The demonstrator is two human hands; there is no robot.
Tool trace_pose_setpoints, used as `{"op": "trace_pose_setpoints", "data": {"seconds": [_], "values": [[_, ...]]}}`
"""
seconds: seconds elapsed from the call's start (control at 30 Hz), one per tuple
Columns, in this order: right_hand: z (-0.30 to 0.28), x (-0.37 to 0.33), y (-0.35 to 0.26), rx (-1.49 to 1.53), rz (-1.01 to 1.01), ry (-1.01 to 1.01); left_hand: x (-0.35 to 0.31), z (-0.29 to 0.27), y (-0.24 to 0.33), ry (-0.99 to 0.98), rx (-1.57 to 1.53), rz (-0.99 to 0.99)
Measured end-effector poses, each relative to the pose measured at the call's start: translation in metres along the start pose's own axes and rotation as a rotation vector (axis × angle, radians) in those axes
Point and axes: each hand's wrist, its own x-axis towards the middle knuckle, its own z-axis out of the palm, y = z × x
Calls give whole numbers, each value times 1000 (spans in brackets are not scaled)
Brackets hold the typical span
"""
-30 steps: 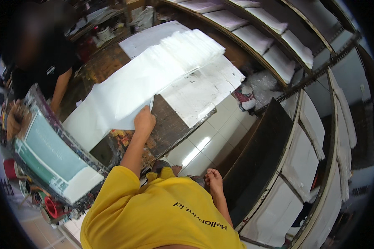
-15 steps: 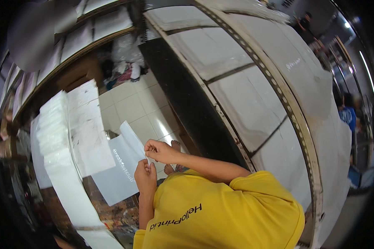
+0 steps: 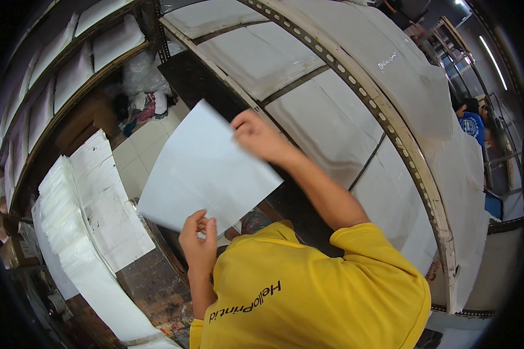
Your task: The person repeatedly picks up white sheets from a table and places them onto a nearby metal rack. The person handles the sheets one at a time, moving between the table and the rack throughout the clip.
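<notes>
A pale blue-white sheet (image 3: 186,157) hangs in front of me, spread out and slightly curved, with faint lettering on its lower part. My right hand (image 3: 256,135) pinches it at the upper right edge, its fingertips partly blurred. At the sheet's lower edge is my left hand (image 3: 199,239), its fingers loosely bent and a gap showing between thumb and forefinger. It appears to hold nothing; whether a fingertip touches the sheet is unclear.
To the left, a stained worktable (image 3: 163,273) carries a stack of glossy white sheets (image 3: 90,250) and a marked white board (image 3: 108,198). On the right runs a perforated metal rack rail (image 3: 355,75) beside large pale panels (image 3: 326,134). Shelves (image 3: 64,96) stand at the back left.
My right hand has swung up and to the right, raising the sheet off the table's edge and spreading it. My left hand's pinch has loosened. The view has shifted slightly.
</notes>
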Motion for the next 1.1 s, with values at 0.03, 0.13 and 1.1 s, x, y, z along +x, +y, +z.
{"op": "trace_pose_setpoints", "data": {"seconds": [0.03,0.13,1.1], "values": [[-30,2,-5,-39,75,127,1,-6,-8,31,-39,-27],[-114,-30,-16,-148,52,398,0,-31,-36,173,72,-79],[-221,-230,91,-465,604,1168,-27,-72,-149,441,499,-85]]}}
